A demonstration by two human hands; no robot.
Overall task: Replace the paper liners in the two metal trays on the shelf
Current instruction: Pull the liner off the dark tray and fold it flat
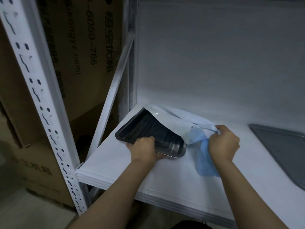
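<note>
Metal tray (145,128) in left grip (145,149), paper liner (173,123) pinched in right grip (224,142)

You stand in what looks like a storage room. On the left, a white slotted steel upright (38,103) carries a white shelf (115,164). Beyond it, large printed cardboard boxes (79,47) are stacked. A plain pale wall (214,55) backs the shelf.
</note>
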